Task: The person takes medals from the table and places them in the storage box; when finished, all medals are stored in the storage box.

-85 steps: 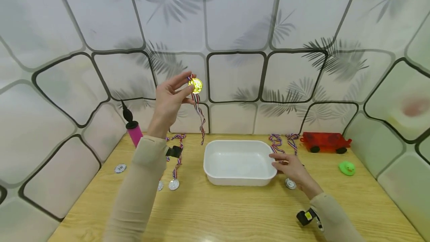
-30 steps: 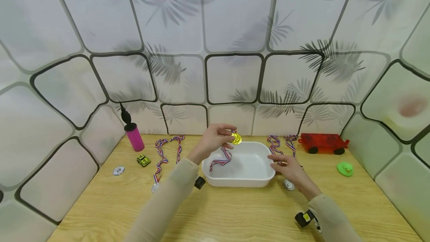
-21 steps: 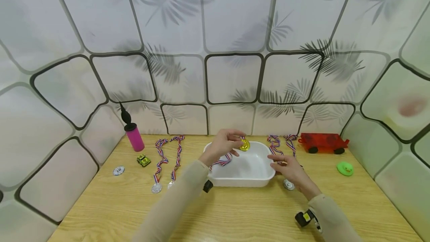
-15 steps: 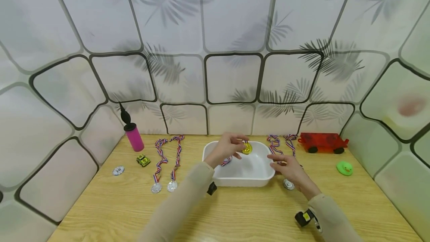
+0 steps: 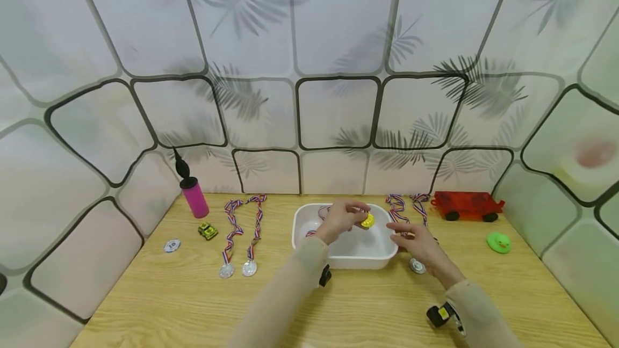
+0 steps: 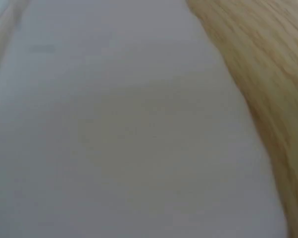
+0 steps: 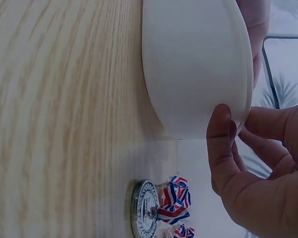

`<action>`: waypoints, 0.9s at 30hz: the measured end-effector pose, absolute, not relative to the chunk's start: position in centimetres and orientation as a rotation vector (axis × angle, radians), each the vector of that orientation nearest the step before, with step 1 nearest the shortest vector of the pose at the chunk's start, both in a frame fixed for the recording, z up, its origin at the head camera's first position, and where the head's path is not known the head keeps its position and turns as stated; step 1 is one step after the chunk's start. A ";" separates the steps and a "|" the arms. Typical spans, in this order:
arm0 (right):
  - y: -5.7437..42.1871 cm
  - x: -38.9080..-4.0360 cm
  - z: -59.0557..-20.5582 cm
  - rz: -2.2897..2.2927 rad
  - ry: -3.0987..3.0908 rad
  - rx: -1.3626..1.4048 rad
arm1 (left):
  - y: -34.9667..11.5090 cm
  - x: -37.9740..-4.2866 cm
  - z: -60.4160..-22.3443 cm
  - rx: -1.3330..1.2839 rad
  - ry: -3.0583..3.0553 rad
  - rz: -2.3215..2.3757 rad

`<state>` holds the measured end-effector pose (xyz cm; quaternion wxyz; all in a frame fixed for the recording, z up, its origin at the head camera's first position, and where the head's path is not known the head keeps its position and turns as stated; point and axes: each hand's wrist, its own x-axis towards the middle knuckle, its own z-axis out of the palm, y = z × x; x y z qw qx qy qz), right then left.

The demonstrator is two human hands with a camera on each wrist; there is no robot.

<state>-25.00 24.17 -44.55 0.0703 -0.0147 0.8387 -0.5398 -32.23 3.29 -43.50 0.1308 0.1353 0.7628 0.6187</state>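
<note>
The left hand point(image 5: 342, 220) pinches a gold medal point(image 5: 368, 221) over the white basin point(image 5: 358, 263), whose rim the right hand point(image 5: 417, 239) grips between thumb and fingers. Leftward lie two silver medals point(image 5: 249, 268), a yellow toy car point(image 5: 208, 231), a pink balloon pump point(image 5: 195, 197) and a poker chip point(image 5: 172, 245) (it reads "10"). Rightward, the right hand partly hides ribbons point(image 5: 397, 207) near another silver medal point(image 5: 417, 266); beyond are a red toy wagon point(image 5: 466, 205) and green duck point(image 5: 498, 242).

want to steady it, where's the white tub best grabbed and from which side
Likely pinch the white tub by its right rim, from the right: it stands thin above the table, and the right hand pinches it.
</note>
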 end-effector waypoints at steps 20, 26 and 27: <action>24.2 -25.0 -44.5 -1.663 2.502 -0.076 | 4.3 -32.9 -44.2 0.524 2.448 1.467; 24.1 -25.2 -44.7 -1.678 2.501 -0.097 | 4.6 -32.7 -44.5 0.586 2.560 1.225; 24.1 -25.2 -44.7 -1.681 2.499 -0.099 | 4.6 -32.7 -44.6 0.585 2.574 1.195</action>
